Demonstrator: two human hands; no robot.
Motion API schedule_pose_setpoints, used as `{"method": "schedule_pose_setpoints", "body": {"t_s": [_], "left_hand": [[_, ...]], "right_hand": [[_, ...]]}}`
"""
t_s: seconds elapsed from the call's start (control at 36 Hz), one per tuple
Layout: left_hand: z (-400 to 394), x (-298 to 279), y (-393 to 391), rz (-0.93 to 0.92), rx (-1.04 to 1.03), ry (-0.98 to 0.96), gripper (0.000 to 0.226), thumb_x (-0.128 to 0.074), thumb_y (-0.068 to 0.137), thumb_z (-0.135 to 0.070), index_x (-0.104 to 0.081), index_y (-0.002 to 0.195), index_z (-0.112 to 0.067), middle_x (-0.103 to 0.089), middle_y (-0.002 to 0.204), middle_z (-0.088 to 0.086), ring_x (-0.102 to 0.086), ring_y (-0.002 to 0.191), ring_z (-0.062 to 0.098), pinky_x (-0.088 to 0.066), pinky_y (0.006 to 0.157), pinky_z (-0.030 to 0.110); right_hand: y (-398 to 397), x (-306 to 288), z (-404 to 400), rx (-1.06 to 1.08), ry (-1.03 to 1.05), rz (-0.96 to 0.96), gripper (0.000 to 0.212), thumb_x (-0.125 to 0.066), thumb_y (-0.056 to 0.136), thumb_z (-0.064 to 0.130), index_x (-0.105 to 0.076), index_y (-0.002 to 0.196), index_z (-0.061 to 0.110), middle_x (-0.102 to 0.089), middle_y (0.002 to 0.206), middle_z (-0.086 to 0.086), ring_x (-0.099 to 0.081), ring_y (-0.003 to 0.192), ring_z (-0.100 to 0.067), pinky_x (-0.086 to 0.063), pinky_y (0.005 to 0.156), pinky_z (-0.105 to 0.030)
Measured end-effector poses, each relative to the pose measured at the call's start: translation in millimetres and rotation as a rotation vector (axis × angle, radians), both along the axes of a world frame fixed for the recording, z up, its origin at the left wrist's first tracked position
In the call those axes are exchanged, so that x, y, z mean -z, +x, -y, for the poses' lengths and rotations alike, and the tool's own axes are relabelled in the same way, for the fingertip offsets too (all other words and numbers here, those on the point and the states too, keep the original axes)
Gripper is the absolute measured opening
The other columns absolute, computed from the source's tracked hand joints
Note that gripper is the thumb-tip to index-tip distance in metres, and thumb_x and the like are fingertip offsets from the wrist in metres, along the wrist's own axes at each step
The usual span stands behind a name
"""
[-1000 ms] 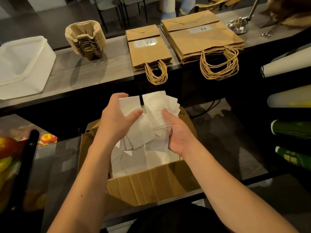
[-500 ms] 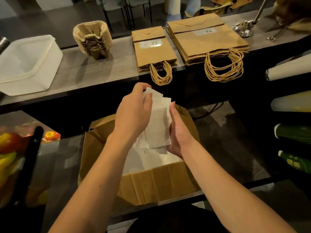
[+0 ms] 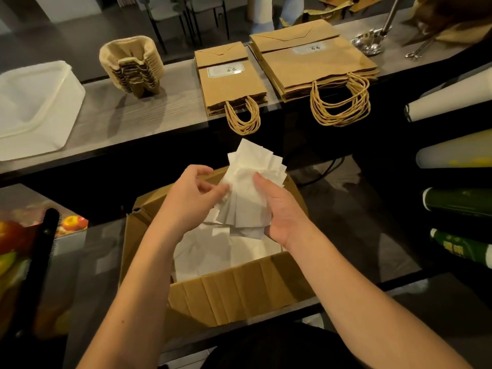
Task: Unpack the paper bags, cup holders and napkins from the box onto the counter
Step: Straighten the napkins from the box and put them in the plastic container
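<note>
Running across the top, the grey worktop (image 3: 165, 113) carries, L to R, a white plastic tub (image 3: 37, 107), a nested stack of pulp cup holders (image 3: 133, 66), a small stack of kraft paper bags (image 3: 230, 81) and a bigger stack of the same (image 3: 315, 66), twine handles of both hanging over the front edge. Below it, centre, an open cardboard box (image 3: 234, 294) sits on a lower shelf w/ loose white napkins (image 3: 226, 251) lying in the bottom. Above the box opening, a fanned bunch of napkins (image 3: 251, 187) is held up between both hands. Right hand (image 3: 282, 209) is under and beside the bunch, thumb pressed on its face, fingers curled behind, clamped on it. Left hand (image 3: 191, 198) pinches the bunch's left edge w/ fingertips, other fingers bent. Far R: rolled paper tubes (image 3: 452, 153) on a rack. Far L: a fruit-print sheet (image 3: 72, 222), partly hidden.
</note>
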State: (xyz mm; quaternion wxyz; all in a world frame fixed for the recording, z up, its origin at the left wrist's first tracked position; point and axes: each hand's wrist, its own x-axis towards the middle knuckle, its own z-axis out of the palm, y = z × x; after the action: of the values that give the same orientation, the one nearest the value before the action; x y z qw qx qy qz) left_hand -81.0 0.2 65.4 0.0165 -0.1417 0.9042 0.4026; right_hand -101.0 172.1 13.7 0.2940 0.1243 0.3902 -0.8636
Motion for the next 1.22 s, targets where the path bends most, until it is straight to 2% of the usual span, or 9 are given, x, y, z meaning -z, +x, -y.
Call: {"method": "schedule_pose_setpoints", "body": {"t_s": [0.22, 0.33, 0.42, 0.53, 0.67, 0.81, 0.94, 1.08, 1.22], "left_hand": [[3.4, 16.3, 5.2, 0.025, 0.093, -0.014, 0.028, -0.065, 0.096, -0.039, -0.056, 0.121, -0.032, -0.064, 0.099, -0.016, -0.064, 0.085, 0.006, -0.051, 0.069, 0.02], [-2.6, 16.3, 5.9, -0.184, -0.037, -0.034, 0.021, -0.066, 0.097, -0.031, -0.056, 0.115, -0.031, -0.057, 0.097, -0.017, -0.059, 0.087, 0.002, -0.049, 0.07, 0.015], [-15.9, 15.1, 7.3, -0.265, -0.003, -0.057, 0.018, -0.066, 0.095, -0.037, -0.056, 0.109, -0.031, -0.058, 0.093, -0.015, -0.058, 0.085, 0.003, -0.056, 0.073, 0.024], [-30.4, 23.6, 6.8, -0.15, 0.105, -0.204, 0.046, -0.072, 0.082, -0.058, -0.052, 0.112, -0.03, -0.056, 0.098, -0.013, -0.057, 0.087, 0.006, -0.059, 0.076, 0.034], [-34.5, 26.3, 4.7, -0.174, 0.095, -0.206, 0.033, -0.073, 0.087, -0.048, -0.058, 0.103, -0.022, -0.056, 0.097, -0.004, -0.056, 0.085, 0.012, -0.057, 0.077, 0.04], [-23.5, 17.4, 10.8, -0.149, 0.174, -0.045, 0.027, -0.071, 0.091, -0.036, -0.055, 0.112, -0.032, -0.057, 0.107, -0.006, -0.057, 0.094, 0.01, -0.057, 0.082, 0.037], [4.9, 8.8, 25.9, -0.145, 0.127, 0.284, 0.029, -0.07, 0.093, -0.024, -0.057, 0.116, -0.036, -0.069, 0.105, -0.014, -0.067, 0.095, -0.003, -0.056, 0.071, 0.016], [25.1, 8.3, 35.2, -0.026, 0.094, 0.673, 0.027, -0.063, 0.09, -0.024, -0.066, 0.116, -0.015, -0.076, 0.11, 0.004, -0.073, 0.103, 0.024, -0.061, 0.084, 0.036], [7.4, 20.5, 33.3, 0.13, 0.221, 0.364, 0.024, -0.066, 0.095, -0.029, -0.066, 0.117, -0.019, -0.075, 0.106, 0.0, -0.073, 0.097, 0.017, -0.06, 0.09, 0.044]], "right_hand": [[-3.4, 8.8, 2.3, 0.01, -0.045, 0.039, 0.044, -0.068, 0.096, 0.037, -0.062, 0.136, 0.02, -0.068, 0.13, -0.018, -0.064, 0.12, -0.043, -0.049, 0.099, -0.068], [-5.0, 9.1, 4.1, 0.058, -0.015, 0.068, 0.044, -0.071, 0.094, 0.035, -0.063, 0.135, 0.02, -0.07, 0.127, -0.016, -0.066, 0.117, -0.043, -0.048, 0.096, -0.072], [-3.5, 5.0, 3.9, 0.111, 0.065, 0.046, 0.028, -0.071, 0.096, 0.031, -0.068, 0.121, 0.02, -0.077, 0.111, -0.011, -0.073, 0.104, -0.036, -0.054, 0.091, -0.068], [0.3, 2.1, 6.4, 0.105, 0.124, 0.013, 0.03, -0.068, 0.097, 0.035, -0.063, 0.125, 0.025, -0.077, 0.11, -0.007, -0.077, 0.095, -0.028, -0.059, 0.088, -0.06], [-0.4, 0.5, 7.0, 0.078, 0.086, 0.018, 0.035, -0.06, 0.098, 0.052, -0.064, 0.124, 0.029, -0.077, 0.111, -0.009, -0.075, 0.101, -0.03, -0.059, 0.092, -0.056], [-5.3, -1.7, 4.6, 0.088, -0.023, 0.091, 0.05, -0.052, 0.097, 0.063, -0.066, 0.127, 0.025, -0.076, 0.115, -0.013, -0.074, 0.103, -0.033, -0.059, 0.091, -0.052], [-9.3, 1.9, 4.8, 0.173, -0.069, 0.14, 0.038, -0.064, 0.098, 0.041, -0.069, 0.128, 0.017, -0.072, 0.125, -0.013, -0.068, 0.117, -0.039, -0.05, 0.103, -0.062], [-11.4, 1.7, 2.5, 0.229, -0.112, 0.179, 0.027, -0.065, 0.099, 0.039, -0.073, 0.114, 0.018, -0.078, 0.11, -0.009, -0.076, 0.098, -0.029, -0.051, 0.104, -0.054], [-10.6, 3.2, 8.0, 0.261, -0.08, 0.177, 0.036, -0.07, 0.095, 0.041, -0.07, 0.124, 0.019, -0.078, 0.109, -0.008, -0.077, 0.095, -0.029, -0.06, 0.088, -0.052]]}}
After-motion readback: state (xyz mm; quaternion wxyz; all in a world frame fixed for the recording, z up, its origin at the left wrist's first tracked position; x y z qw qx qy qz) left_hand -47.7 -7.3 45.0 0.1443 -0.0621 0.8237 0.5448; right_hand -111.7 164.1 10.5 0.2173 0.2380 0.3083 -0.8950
